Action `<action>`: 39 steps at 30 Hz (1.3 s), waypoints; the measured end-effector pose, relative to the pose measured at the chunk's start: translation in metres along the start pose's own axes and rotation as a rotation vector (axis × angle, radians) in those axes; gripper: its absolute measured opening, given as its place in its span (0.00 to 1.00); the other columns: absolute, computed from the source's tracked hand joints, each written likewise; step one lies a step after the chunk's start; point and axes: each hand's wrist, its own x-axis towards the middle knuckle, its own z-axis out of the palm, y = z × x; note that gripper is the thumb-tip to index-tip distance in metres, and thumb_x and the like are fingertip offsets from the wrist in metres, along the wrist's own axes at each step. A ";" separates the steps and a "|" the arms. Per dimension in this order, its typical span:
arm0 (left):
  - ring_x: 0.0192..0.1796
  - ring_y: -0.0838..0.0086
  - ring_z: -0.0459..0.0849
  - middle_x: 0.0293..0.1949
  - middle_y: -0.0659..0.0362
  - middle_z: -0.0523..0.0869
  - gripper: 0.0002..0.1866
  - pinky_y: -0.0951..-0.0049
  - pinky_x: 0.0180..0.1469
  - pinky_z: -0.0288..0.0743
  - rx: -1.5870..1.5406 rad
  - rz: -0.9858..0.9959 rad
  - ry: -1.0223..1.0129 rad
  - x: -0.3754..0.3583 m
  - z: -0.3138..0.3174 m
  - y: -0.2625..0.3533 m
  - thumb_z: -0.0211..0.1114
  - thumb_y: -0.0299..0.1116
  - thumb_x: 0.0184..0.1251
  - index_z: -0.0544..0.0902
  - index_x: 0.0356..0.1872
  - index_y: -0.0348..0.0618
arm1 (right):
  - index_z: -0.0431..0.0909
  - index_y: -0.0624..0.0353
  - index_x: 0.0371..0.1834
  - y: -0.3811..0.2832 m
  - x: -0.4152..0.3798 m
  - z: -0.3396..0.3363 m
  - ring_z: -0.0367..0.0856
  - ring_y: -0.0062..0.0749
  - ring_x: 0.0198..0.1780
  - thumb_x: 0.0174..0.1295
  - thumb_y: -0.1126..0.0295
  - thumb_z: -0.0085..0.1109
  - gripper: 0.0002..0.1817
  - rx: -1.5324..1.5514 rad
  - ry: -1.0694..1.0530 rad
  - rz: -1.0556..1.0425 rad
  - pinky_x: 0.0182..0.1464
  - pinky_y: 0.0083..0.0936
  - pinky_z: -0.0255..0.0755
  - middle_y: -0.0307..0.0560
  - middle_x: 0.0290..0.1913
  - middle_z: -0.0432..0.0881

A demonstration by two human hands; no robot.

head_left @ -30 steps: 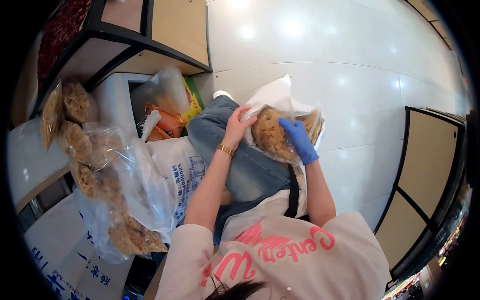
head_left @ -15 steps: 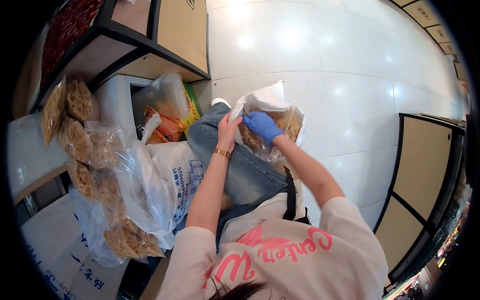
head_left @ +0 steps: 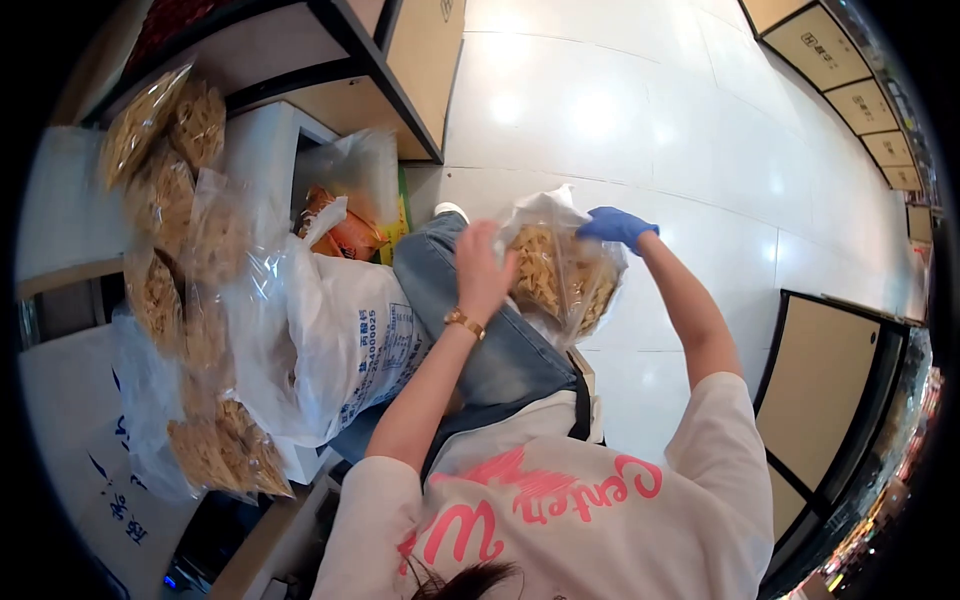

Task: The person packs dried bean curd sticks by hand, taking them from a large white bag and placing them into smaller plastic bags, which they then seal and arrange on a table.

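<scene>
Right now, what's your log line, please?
Bare left hand: beside white plastic bag; blue-gloved right hand: at bag's rim; tan pieces: inside

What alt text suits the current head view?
A blue-gloved right hand is at the rim of an open white sack holding clear-bagged tan dried food; the bare left hand, blurred, is beside it. At left, more clear bags of similar food lie near a printed white sack.

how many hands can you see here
2: the bare left hand, blurred, over the jeans; and the gloved right hand, at the rim of the open white bag.
</scene>
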 end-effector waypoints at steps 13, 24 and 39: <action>0.62 0.65 0.69 0.59 0.61 0.74 0.21 0.56 0.64 0.57 0.579 0.094 -0.700 -0.009 0.040 -0.022 0.50 0.36 0.62 0.74 0.57 0.48 | 0.75 0.63 0.35 -0.071 0.003 -0.021 0.76 0.28 0.33 0.48 0.70 0.61 0.12 0.683 0.630 -0.182 0.36 0.25 0.72 0.46 0.30 0.77; 0.54 0.54 0.72 0.45 0.52 0.79 0.14 0.54 0.62 0.60 0.115 0.371 0.288 0.100 -0.182 0.019 0.62 0.31 0.48 0.79 0.39 0.41 | 0.72 0.62 0.32 -0.040 0.100 -0.029 0.68 0.23 0.32 0.46 0.70 0.63 0.13 0.457 0.552 -0.277 0.37 0.22 0.66 0.39 0.30 0.74; 0.58 0.56 0.73 0.55 0.42 0.72 0.29 0.67 0.58 0.74 -1.510 -0.822 0.145 0.219 -0.449 -0.160 0.65 0.34 0.59 0.65 0.57 0.25 | 0.65 0.61 0.63 -0.078 0.000 -0.021 0.70 0.25 0.56 0.51 0.82 0.53 0.31 0.753 0.177 -0.561 0.61 0.22 0.62 0.41 0.55 0.73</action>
